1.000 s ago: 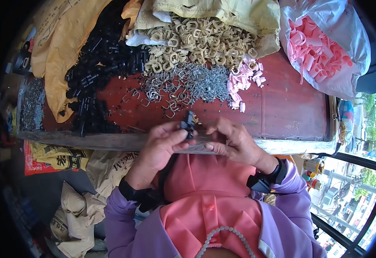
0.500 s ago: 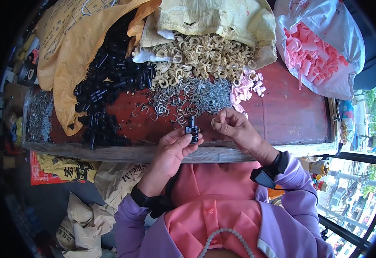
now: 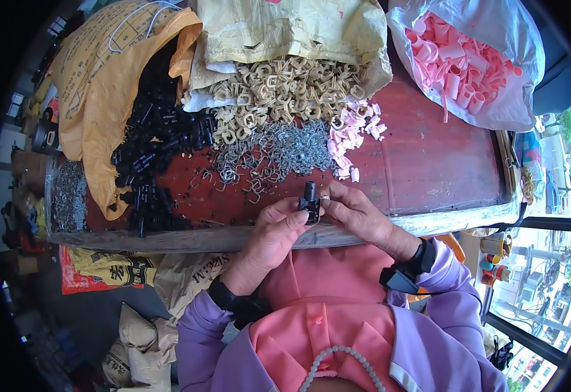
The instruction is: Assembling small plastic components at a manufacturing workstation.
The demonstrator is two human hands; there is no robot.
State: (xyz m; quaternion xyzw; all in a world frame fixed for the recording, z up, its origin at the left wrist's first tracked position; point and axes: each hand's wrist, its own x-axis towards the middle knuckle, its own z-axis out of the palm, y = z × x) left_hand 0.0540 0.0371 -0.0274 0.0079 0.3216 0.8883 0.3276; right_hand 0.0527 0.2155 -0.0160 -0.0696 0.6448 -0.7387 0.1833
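Upright between the fingers and thumb of my left hand point(image 3: 277, 228) is a small black plastic fitting point(image 3: 309, 204) with a round stem on top. A thin bit of metal shows at its lower edge. My right hand point(image 3: 357, 214) is closed in a pinch against the fitting's right side. What its fingertips hold is too small to make out. Just beyond my hands lie a heap of bent metal clips point(image 3: 279, 153), beige plastic rings point(image 3: 292, 91) and small pale pink pieces point(image 3: 351, 134).
More black fittings point(image 3: 158, 147) spill from an orange woven sack point(image 3: 96, 124) at the left. A pale yellow sack point(image 3: 285, 32) stands behind the rings. At the far right, a white plastic bag point(image 3: 524, 65) holds pink tubes point(image 3: 465, 65). The red table point(image 3: 422, 170) has a wrapped front edge point(image 3: 233, 240).
My right hand has come in from beside the fitting to touch its right side. My left hand still holds the fitting. The whole view has shifted a little.
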